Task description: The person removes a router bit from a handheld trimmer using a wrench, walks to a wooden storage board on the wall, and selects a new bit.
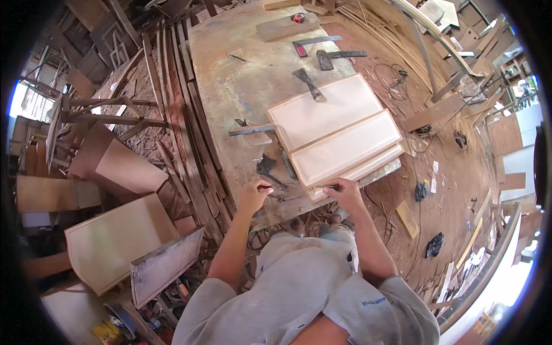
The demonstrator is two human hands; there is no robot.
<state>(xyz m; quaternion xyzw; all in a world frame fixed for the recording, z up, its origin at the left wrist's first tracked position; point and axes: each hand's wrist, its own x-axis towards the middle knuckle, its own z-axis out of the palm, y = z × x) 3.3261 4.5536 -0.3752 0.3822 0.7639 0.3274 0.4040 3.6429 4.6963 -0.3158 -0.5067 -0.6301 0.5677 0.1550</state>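
By the near edge of the worktop (pixel 215 80), the left hand (pixel 255 196) and, at the panels (pixel 348 144), right hand (pixel 344 194) curl, grips unclear.

Carpentry workshop, planks (pixel 200 123), try square (pixel 317 41), tape measure (pixel 298 18)

Smooth matt panels (pixel 348 145) w/ wood edging (pixel 339 131), rough tabletop (pixel 215 95) (v. stained), dull metal hatchet head (pixel 325 60), matt cloth shirt (pixel 299 282)
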